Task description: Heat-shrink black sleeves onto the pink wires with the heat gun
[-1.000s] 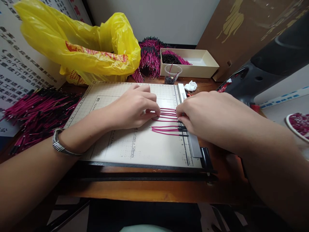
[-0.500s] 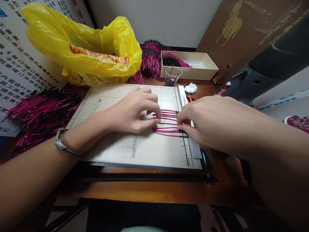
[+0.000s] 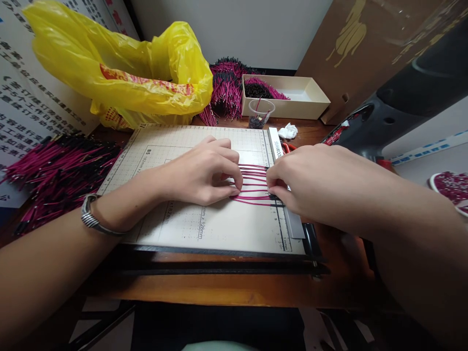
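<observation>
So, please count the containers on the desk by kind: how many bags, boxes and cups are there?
Yellow plastic bag: 1
Cardboard box: 1
Clear plastic cup: 1
Total: 3

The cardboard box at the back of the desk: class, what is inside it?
The cardboard box holds a bundle of magenta wires with black tips at its left end; the rest shows bare floor. Its near wall hides the closest strip.
</observation>
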